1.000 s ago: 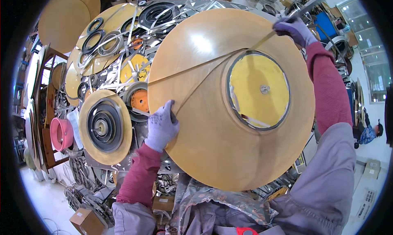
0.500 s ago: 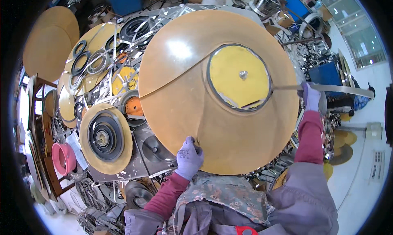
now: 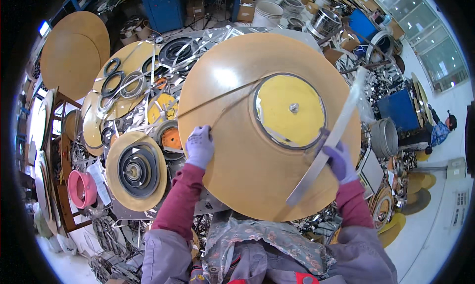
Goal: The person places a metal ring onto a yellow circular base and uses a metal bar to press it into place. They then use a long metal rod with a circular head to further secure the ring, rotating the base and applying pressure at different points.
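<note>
A large tan disc (image 3: 237, 185) lies in front of me. Near its middle a dark-rimmed ring (image 3: 256, 110) encircles a yellow round plate (image 3: 292, 108) with a small metal knob (image 3: 294, 107) at its centre. My right hand (image 3: 340, 160), in a lilac glove, is closed around a flat metal strip (image 3: 346, 108), which slants over the disc's right side. Gloved alike, my left hand (image 3: 200, 148) is closed at the disc's left edge, its fingertips pinching the end of a thin strip (image 3: 227, 108) that runs to the ring. A second dark line reaches the disc's left rim.
On the left, a smaller tan disc (image 3: 116, 187) carries nested dark rings (image 3: 136, 172). Loose rings and metal offcuts crowd the table behind it. A pink tub (image 3: 81, 190) stands lower left. Metal scrap (image 3: 346, 83) and stacked rings (image 3: 384, 138) lie right. Someone (image 3: 438, 130) is far right.
My right hand has come in from the far right over the disc, swinging the metal strip to a steep slant. My left hand has moved left and up along the disc's edge.
</note>
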The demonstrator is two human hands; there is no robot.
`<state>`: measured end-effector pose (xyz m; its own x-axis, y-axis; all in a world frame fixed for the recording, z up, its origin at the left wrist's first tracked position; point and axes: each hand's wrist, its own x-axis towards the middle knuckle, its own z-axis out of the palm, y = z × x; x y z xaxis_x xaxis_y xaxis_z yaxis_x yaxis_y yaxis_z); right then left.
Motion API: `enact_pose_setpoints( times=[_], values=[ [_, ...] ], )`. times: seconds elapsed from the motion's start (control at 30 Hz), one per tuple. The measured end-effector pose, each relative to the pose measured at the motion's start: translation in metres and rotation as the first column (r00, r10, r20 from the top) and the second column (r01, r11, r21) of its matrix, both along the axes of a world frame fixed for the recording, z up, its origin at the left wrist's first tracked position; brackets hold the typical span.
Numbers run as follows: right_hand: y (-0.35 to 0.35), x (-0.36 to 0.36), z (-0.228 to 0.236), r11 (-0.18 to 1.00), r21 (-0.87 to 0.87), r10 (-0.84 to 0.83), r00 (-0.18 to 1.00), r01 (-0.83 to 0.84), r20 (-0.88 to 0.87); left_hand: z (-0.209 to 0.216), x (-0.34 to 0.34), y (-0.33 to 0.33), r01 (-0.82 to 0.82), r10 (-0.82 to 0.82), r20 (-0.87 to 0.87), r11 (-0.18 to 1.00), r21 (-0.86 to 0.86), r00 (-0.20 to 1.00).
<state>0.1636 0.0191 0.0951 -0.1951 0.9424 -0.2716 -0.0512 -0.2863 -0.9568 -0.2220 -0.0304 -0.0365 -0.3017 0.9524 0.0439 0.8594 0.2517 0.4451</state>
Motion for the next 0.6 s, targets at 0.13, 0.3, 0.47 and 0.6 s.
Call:
enact_pose_setpoints(
  times=[0.13, 0.3, 0.47, 0.6],
  values=[
    [-0.028, -0.037, -0.034, 0.999, -0.018, -0.023, 0.972, 0.028, 0.235, 0.006, 0.032, 0.031, 0.027, -0.029, -0.009, 0.992, -0.126, 1.000],
    [0.034, -0.052, -0.075, 0.879, 0.416, -0.162, 0.674, -0.234, 0.721, 0.014, 0.068, 0.062, 0.111, -0.129, -0.078, 0.972, -0.207, 0.989],
    [0.079, -0.057, -0.116, 0.853, 0.285, -0.139, 0.336, -0.437, 0.932, 0.004, 0.086, 0.104, 0.137, -0.156, -0.064, 0.962, -0.237, 0.986],
    [0.085, -0.058, -0.116, 0.872, 0.255, -0.121, 0.320, -0.418, 0.940, 0.014, 0.091, 0.124, 0.167, -0.179, -0.014, 0.942, -0.291, 0.984]
  ],
)
